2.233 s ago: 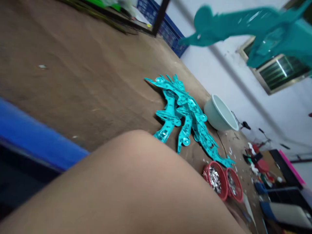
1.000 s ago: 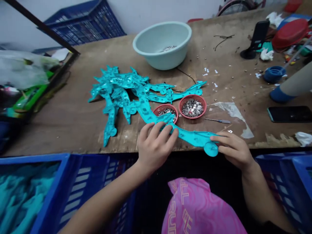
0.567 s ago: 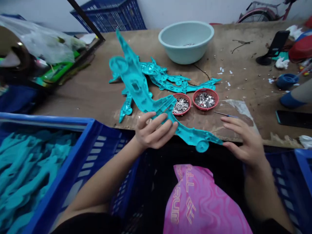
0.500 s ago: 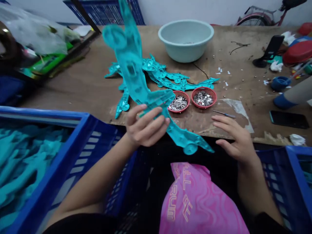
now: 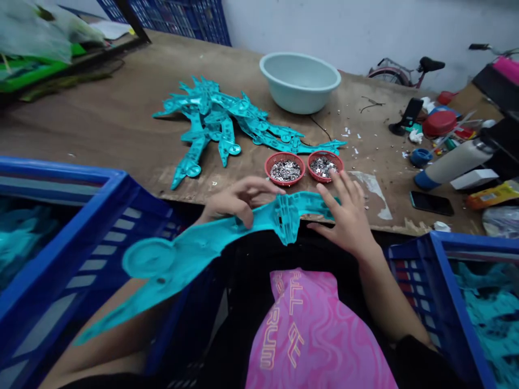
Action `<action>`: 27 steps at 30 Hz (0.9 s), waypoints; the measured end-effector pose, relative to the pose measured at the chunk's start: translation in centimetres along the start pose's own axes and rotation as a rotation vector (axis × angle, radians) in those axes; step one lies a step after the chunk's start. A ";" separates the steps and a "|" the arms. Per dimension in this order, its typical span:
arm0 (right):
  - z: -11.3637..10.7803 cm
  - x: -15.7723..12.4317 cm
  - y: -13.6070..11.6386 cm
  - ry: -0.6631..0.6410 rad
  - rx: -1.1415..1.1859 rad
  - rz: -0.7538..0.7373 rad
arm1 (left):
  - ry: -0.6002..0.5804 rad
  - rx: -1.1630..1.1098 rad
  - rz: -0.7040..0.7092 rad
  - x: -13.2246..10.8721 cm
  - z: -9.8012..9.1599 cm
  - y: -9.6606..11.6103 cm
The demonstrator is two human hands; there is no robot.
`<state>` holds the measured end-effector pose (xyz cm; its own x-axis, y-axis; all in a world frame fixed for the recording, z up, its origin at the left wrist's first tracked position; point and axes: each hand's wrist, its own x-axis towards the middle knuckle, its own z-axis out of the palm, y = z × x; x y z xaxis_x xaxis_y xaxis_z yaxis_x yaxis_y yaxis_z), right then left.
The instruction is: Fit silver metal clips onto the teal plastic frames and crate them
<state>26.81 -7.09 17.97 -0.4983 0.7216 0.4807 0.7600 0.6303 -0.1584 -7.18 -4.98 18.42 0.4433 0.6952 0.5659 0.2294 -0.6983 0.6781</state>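
A long moulded teal plastic piece (image 5: 211, 240) stretches across my lap, its round disc end out over the left crate. My left hand (image 5: 239, 202) curls over the piece near its ribbed middle and grips it. My right hand (image 5: 344, 210) is spread open just beyond the piece's right end, its fingertips close to a small red basket (image 5: 324, 165) of silver bits. A second red basket (image 5: 285, 168) sits next to that one. A tangled pile of similar teal pieces (image 5: 198, 113) lies farther off on the wooden bench (image 5: 101, 124).
A pale green bowl (image 5: 299, 81) stands behind the baskets. Blue crates (image 5: 57, 168) (image 5: 466, 240) holding teal pieces flank me. A pink bag (image 5: 308, 335) lies on my lap. A phone (image 5: 432, 203), a bottle (image 5: 454, 165) and small clutter occupy the bench's right side.
The teal piece has swung from nearly upright to lying low, its disc end now out to the left. My right hand has risen toward the baskets, and the view has tilted.
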 end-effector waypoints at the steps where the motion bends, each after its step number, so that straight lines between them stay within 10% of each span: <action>1: 0.8 -0.2 0.1 -0.070 -0.002 0.018 | -0.017 -0.194 -0.024 -0.6 0.9 -0.8; 6: 4.1 -1.3 2.8 -0.288 -0.112 0.354 | 0.319 -0.636 -0.580 -4.8 7.0 -4.9; 9: 5.2 -1.6 4.7 -0.361 -0.190 0.491 | 0.062 -0.680 -0.817 -7.3 10.0 -5.6; 12: 5.7 -0.7 6.2 -0.436 -0.163 0.449 | -0.347 -0.477 -0.586 -7.8 10.6 -4.8; 18: 6.7 8.0 10.2 -0.289 -0.131 0.449 | -0.229 0.157 0.169 -1.0 8.9 -5.4; 22: 9.7 13.8 13.0 -0.509 -0.183 0.470 | -0.302 0.522 0.232 3.2 9.6 -8.1; 27: 11.6 15.2 13.8 -0.543 -0.155 0.434 | -0.408 0.573 0.185 2.5 11.1 -9.8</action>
<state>24.90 15.85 13.08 -0.2438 0.9644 -0.1020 0.9675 0.2346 -0.0943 1.26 1.74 7.96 0.7813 0.5158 0.3515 0.4875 -0.8559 0.1722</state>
